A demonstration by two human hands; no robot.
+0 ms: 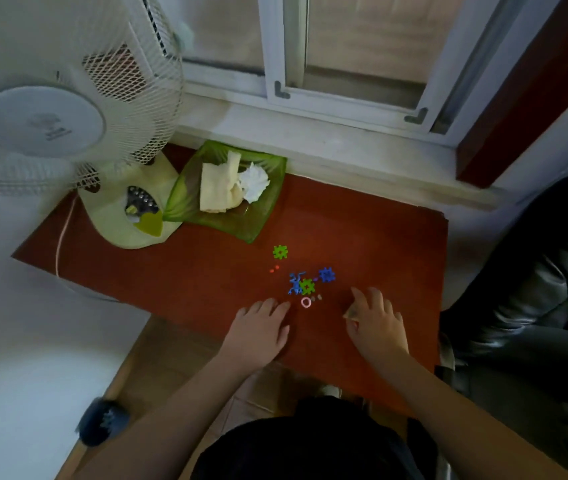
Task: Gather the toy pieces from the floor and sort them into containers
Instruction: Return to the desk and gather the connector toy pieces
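Note:
Small toy pieces lie on a red-brown table: a green gear piece, a second green gear, a blue gear, a blue figure, a pink ring, two tiny orange beads and small grey bits. My left hand rests flat on the table, fingers apart, just left of the ring. My right hand sits to the right of the pile, fingers curled, with something small and pale under its thumb; I cannot tell what it is.
A green glass dish holding cloth and crumpled tissue stands at the back of the table. A white fan with its base is at the back left. A black leather seat is on the right, a window sill behind.

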